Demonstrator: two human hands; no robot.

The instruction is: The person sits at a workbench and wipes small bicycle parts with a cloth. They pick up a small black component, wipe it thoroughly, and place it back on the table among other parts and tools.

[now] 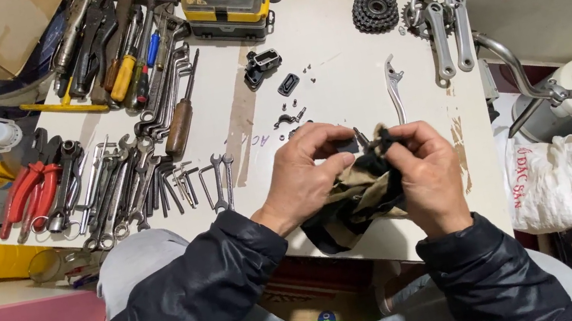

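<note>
Both hands working together at the near edge of the white table (329,45), taken here as the landmark. Left hand (309,180) closed in a pinch on a small black part (348,146), thumb and forefinger tight on it, with a dirty tan-and-black rag (354,199) bunched under the palm. Right hand (423,172) likewise closed, fingers curled round the rag and pinching a second small dark piece (381,141); possibly one component with the first, the view being too cramped to tell. Wiping of this part judged under way, not finished: rag wrapped close about it, part held off the table. Disassembly judged largely done: brake lever (392,84) lying loose near the table's middle, black clamp housing (261,66) and small screws (294,114) scattered just beyond the hands, sprocket cluster (375,11) and crank arms (444,33) set at the far right corner. Reassembly not begun, as far as visible, all these pieces lying apart. Spanners (127,183) and red-handled pliers (28,192) laid out along the table's left side, yellow bit case (226,4) at its far edge, all untouched. Handlebar (551,81) off the table's right edge, above a white plastic bag (548,175)
</note>
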